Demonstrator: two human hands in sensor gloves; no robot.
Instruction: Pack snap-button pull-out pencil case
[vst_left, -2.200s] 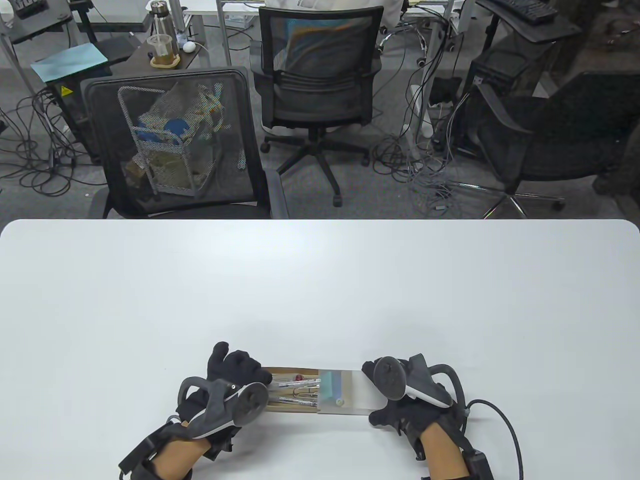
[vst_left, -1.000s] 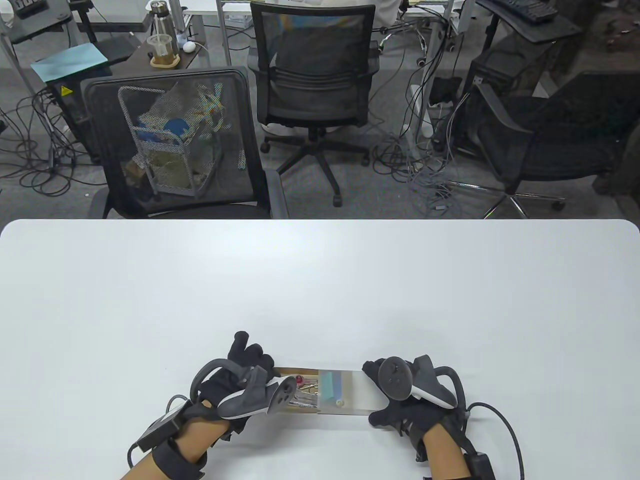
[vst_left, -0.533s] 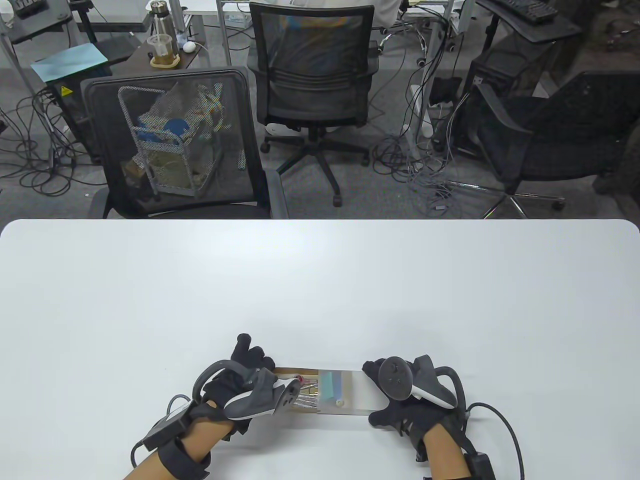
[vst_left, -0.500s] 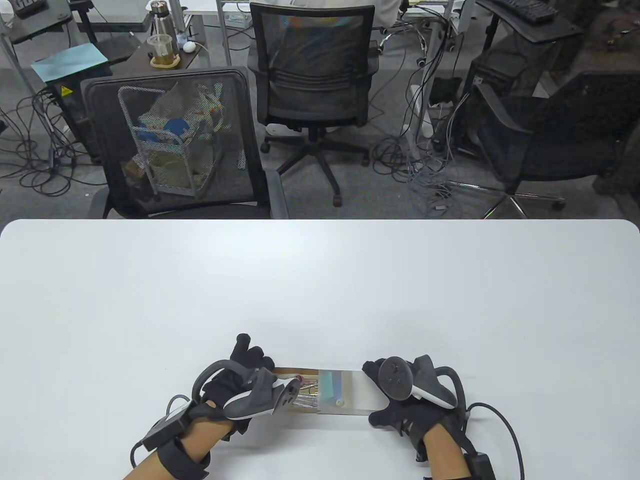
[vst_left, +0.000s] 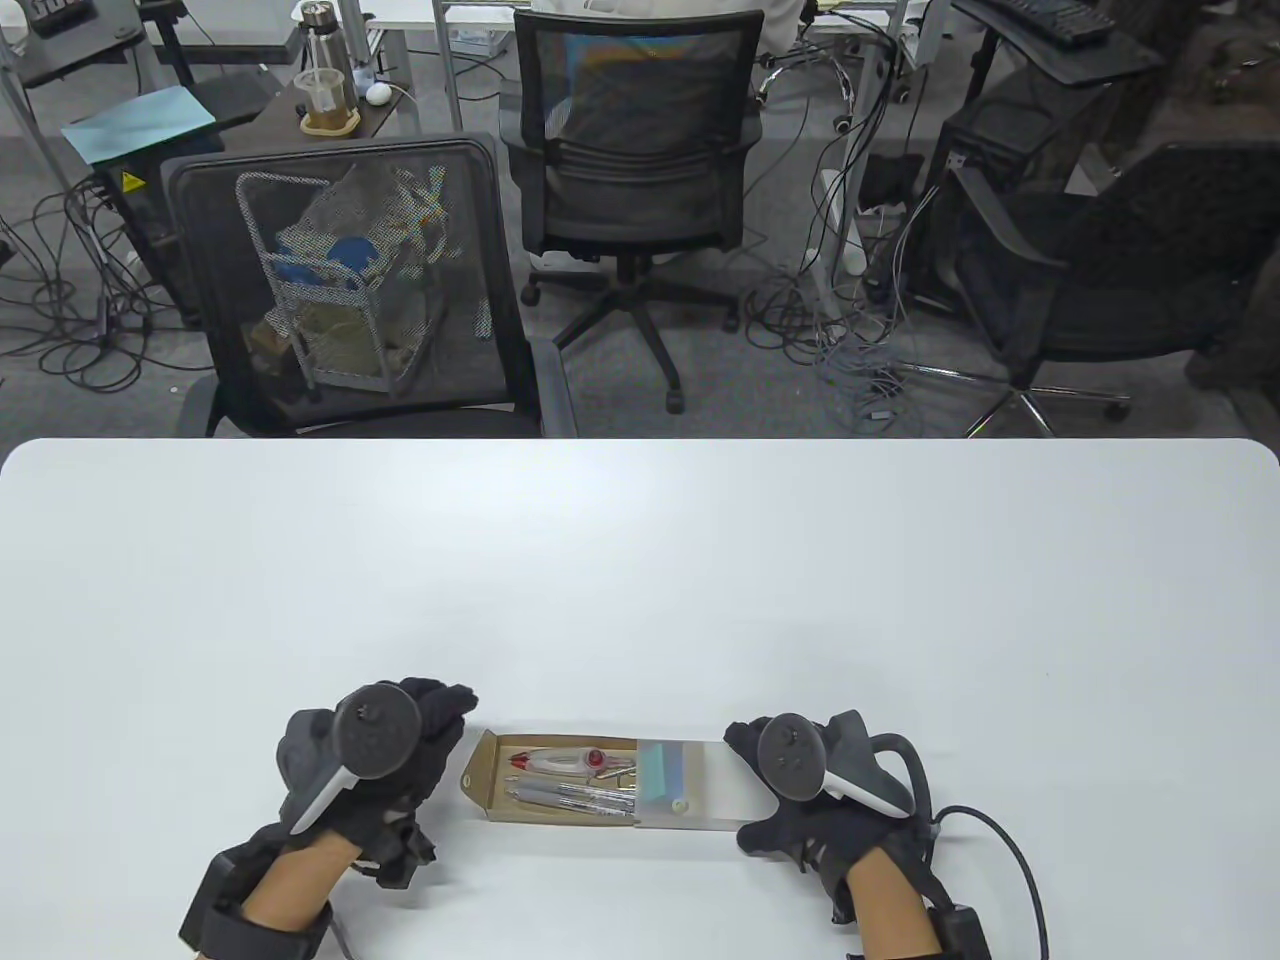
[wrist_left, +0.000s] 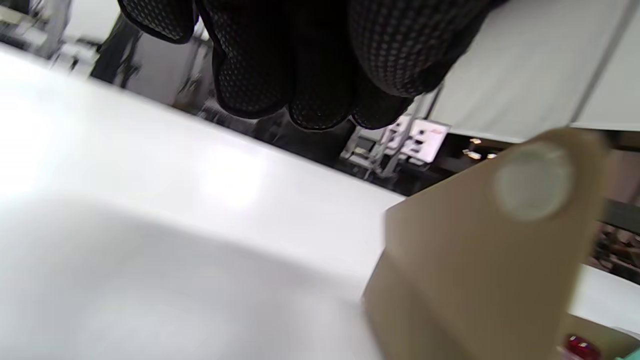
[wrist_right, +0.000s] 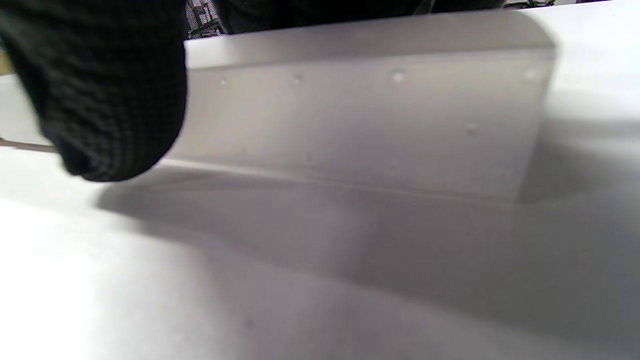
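The pencil case lies near the table's front edge. Its brown cardboard tray (vst_left: 500, 800) is pulled out to the left of a translucent sleeve (vst_left: 700, 795). Several pens (vst_left: 575, 780) lie in the tray, and a snap-button flap (vst_left: 472, 775) stands at its left end. The flap with its round snap (wrist_left: 532, 180) fills the right of the left wrist view. My right hand (vst_left: 790, 790) grips the sleeve's right end; the sleeve (wrist_right: 370, 115) shows close in the right wrist view. My left hand (vst_left: 400, 760) is off the tray, just left of the flap, fingers (wrist_left: 310, 65) curled and empty.
The white table (vst_left: 640, 580) stretches far and to both sides of the case. Black office chairs (vst_left: 350, 290) stand beyond its far edge. A cable (vst_left: 1010, 860) trails from my right wrist.
My left hand has let go of the tray and drawn back to the left, uncovering the pens and the flap. The right hand and sleeve have stayed put.
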